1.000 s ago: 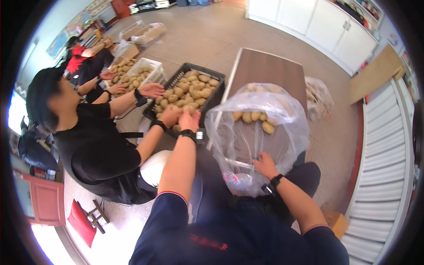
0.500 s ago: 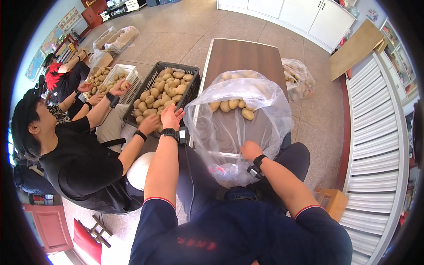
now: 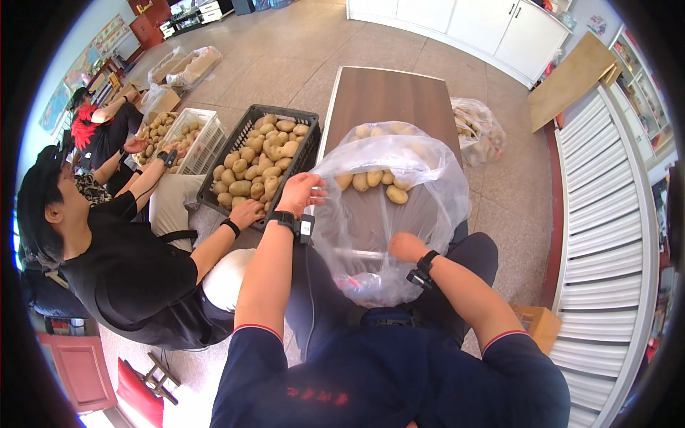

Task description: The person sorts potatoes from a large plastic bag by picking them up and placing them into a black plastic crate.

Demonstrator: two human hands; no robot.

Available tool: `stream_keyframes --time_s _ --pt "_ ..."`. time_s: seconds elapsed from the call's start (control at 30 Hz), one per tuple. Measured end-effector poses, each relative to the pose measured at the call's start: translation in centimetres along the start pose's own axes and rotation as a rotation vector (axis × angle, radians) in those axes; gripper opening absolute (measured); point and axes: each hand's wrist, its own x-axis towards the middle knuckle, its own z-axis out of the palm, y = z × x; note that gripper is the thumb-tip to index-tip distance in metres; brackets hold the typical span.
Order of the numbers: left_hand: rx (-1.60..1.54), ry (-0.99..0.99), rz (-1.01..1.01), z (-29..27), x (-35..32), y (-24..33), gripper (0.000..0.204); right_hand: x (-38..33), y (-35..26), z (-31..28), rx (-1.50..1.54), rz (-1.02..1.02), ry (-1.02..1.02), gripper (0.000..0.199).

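A large clear plastic bag [image 3: 435, 167] lies over the near part of a brown-topped table [image 3: 389, 96], its mouth toward me. Several potatoes [image 3: 360, 181] rest at the far end inside it. At the bag's left rim, my left hand [image 3: 301, 194] pinches the film between bent fingers. Closed into a fist, my right hand [image 3: 408, 247] grips the near part of the same bag; the film inside the fist is hidden. Left of the table stands a black crate [image 3: 312, 135] heaped with potatoes [image 3: 265, 153]. A co-worker's hand [image 3: 247, 212] rests at the crate's near side.
A white crate [image 3: 207, 143] with potatoes stands farther left, beside co-workers. Another filled clear bag [image 3: 478, 128] sits on the floor right of the table. A white slatted radiator [image 3: 603, 264] runs along the right, with a wooden box [image 3: 539, 328] near it.
My left hand has moved right and its fingers have closed on the bag's left rim. My right hand stays nearly in place. The co-worker's near hand has settled by the black crate's edge.
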Motion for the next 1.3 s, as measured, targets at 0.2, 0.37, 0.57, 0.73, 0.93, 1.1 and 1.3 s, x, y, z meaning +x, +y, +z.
stream_keyframes --time_s 0.2,0.37,0.57,0.73,0.93,1.1,1.3 --pt "0.258 -0.137 -0.122 2.4 0.5 -0.7 0.028 -2.2 -0.5 2.6 0.038 0.044 -0.130 0.029" --pt "0.382 -0.097 -0.096 1.9 0.4 -1.5 0.032 -3.7 -1.9 3.5 -0.001 -0.085 -0.212 0.033" --pt "0.427 -0.055 -0.030 2.4 0.6 -1.4 0.033 -3.7 -0.4 2.7 0.106 -0.215 -0.202 0.046" --pt "0.375 0.012 0.060 2.7 0.6 -1.8 0.036 -2.2 -0.1 -3.5 0.487 0.055 0.088 0.054" --pt "0.372 0.074 0.113 3.0 1.2 -2.0 0.036 0.9 1.4 -12.9 0.868 0.316 0.217 0.053" --pt "0.454 0.113 0.128 3.3 2.2 -1.5 0.035 3.9 5.5 -17.3 0.801 0.193 0.321 0.060" --pt "0.563 0.215 0.406 1.9 5.5 -3.5 0.044 6.2 8.5 -20.7 0.475 0.110 0.510 0.060"
